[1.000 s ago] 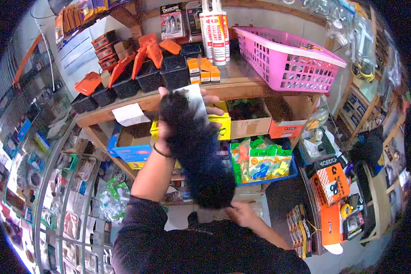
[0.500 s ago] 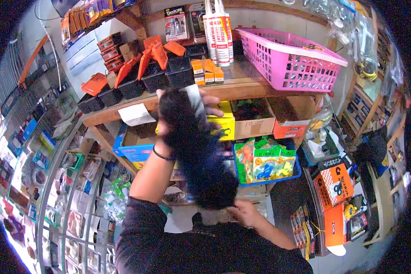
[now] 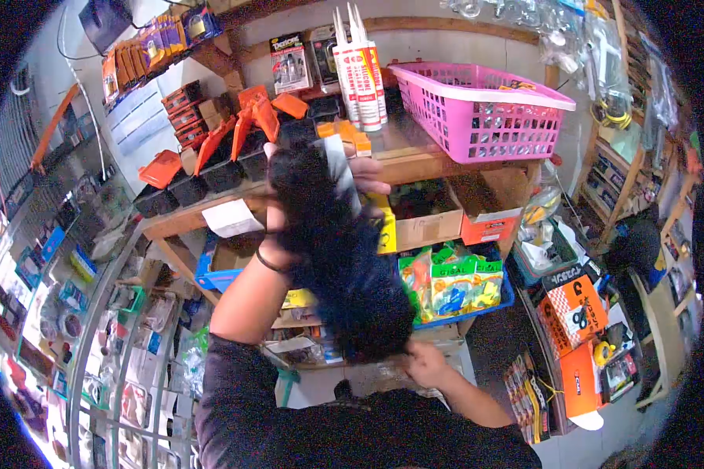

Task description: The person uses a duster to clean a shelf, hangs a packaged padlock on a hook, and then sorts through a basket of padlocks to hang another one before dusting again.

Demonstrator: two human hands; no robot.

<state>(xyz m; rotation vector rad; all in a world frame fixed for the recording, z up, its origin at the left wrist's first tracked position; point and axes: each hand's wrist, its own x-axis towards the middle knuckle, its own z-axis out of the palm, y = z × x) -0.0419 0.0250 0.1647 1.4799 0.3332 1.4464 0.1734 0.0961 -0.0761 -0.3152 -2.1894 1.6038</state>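
A long, dark, fluffy bundle (image 3: 352, 273) is held up in front of my chest, slanting from upper left to lower right. Its outline is blurred, so its exact kind does not show. Near its top sits a pale strip or label (image 3: 339, 166). My left hand (image 3: 368, 176) wraps round the upper part from behind; fingertips show on the right side and the thumb on the left. At the lower end my right hand (image 3: 424, 365) is closed, touching the dark fluff. What its fingers grip there is partly hidden.
A wooden shelf (image 3: 434, 166) ahead carries black bins with orange lids (image 3: 262, 117), silicone sealant tubes (image 3: 361, 86) and a pink basket (image 3: 508, 131). Below stand cardboard boxes (image 3: 426, 223) and a blue tray (image 3: 465, 313) of packets. Glass display shelving (image 3: 125, 344) runs along the left.
The camera view has shifted slightly, moving the sealant tubes and pink basket a little left and down. Both hands stay on the dark fluffy bundle, its lower end slightly farther right.
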